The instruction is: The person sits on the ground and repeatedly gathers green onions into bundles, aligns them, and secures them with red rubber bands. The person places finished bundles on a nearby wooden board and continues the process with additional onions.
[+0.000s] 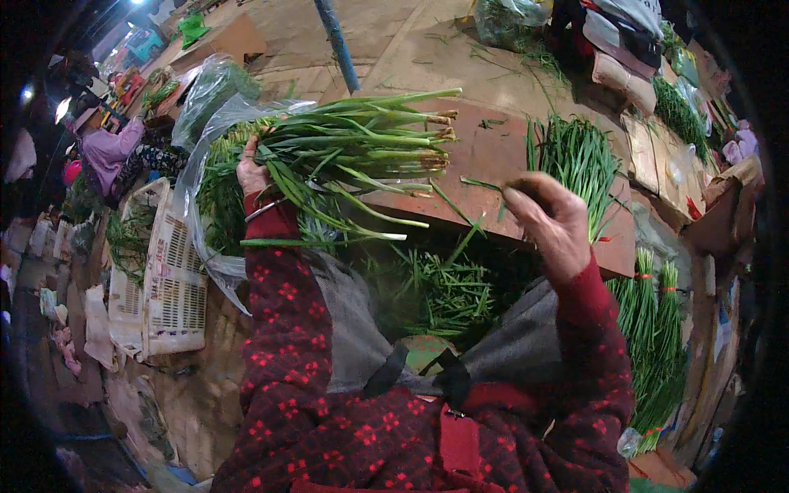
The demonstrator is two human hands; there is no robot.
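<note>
My left hand grips a loose bunch of garlic chives, with its pale, brown-tipped stalk ends pointing right. Several stalks splay out below the bunch, over my forearm. Beside and partly behind that hand, more greens lie in a clear plastic bag. My right hand, a little blurred, is over the brown board with thumb and forefinger pinched at the end of a thin green leaf strip. Just past it on the board rests a bunch of chives with a red band near its stalk ends.
Leaf scraps are heaped between my knees. Tied bunches lie on the right. A white plastic crate stands at left, near a seated person in a pink top. A blue pole rises beyond the board.
</note>
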